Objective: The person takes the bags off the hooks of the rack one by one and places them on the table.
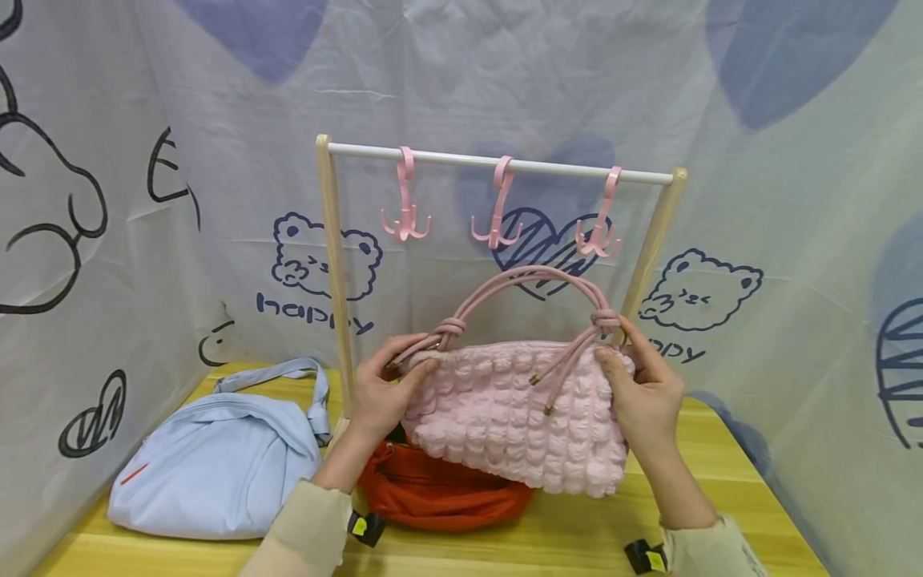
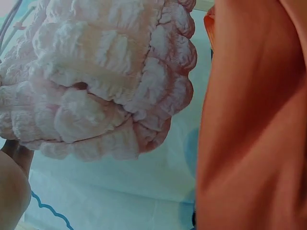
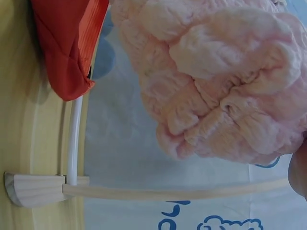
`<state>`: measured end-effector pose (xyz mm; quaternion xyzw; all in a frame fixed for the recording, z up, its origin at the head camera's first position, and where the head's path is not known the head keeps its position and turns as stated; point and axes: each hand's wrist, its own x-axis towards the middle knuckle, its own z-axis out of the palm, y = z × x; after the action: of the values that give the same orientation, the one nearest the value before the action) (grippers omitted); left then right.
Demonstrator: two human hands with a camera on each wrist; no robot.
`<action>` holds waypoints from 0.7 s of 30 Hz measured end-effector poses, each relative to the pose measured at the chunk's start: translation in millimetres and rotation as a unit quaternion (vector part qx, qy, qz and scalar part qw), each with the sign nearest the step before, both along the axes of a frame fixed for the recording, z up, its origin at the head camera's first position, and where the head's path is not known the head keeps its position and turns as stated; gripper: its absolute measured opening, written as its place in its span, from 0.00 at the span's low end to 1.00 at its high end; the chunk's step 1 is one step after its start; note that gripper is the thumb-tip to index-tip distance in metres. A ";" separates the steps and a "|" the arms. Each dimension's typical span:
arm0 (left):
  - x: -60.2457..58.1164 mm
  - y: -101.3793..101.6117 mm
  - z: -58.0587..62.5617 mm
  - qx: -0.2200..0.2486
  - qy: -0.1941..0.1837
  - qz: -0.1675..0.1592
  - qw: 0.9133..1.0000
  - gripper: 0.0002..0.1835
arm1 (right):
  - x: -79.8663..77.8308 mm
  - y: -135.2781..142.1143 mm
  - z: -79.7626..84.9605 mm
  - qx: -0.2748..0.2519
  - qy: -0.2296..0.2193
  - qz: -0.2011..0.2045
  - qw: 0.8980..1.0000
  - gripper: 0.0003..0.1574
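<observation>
A puffy pink handbag [image 1: 519, 409] with knotted cord handles is held up in front of the rack. My left hand [image 1: 389, 383] pinches its upper left corner, thumb on the front. At the upper right corner my right hand [image 1: 644, 393] grips it the same way. The handle loop arches upward below the hooks. In the left wrist view the bag's bubbled end [image 2: 105, 76] fills the upper left; in the right wrist view its other end [image 3: 225, 81] shows close up. Most fingers are hidden behind the bag.
A wooden rack with a white rail [image 1: 461, 159] carries three pink hooks, among them the middle hook [image 1: 497, 208]. A red-orange bag [image 1: 447, 489] lies on the yellow wood table [image 1: 577, 537] behind and below the pink one. To the left lies a light blue bag [image 1: 223, 465].
</observation>
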<state>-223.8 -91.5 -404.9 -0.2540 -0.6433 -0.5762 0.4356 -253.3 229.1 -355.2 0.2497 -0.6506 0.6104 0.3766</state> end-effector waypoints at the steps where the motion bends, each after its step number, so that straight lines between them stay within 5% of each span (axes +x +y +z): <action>1: 0.3 0.4 1.0 0.002 0.005 -0.004 1.000 0.20 | -0.3 0.7 -0.6 0.001 -0.001 0.000 1.000 0.30; 9: 3.1 9.4 12.4 0.002 0.041 -0.049 0.998 0.20 | -4.9 15.3 -6.3 0.005 -0.018 -0.006 1.000 0.32; 21: 7.3 31.4 19.9 -0.012 0.008 -0.067 0.998 0.18 | -3.0 39.1 -10.9 0.016 -0.058 -0.061 0.996 0.31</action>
<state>-216.5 -60.1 -385.0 -0.3065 -0.6278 -0.5944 0.3983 -256.3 268.2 -366.1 0.1793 -0.6949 0.5895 0.3708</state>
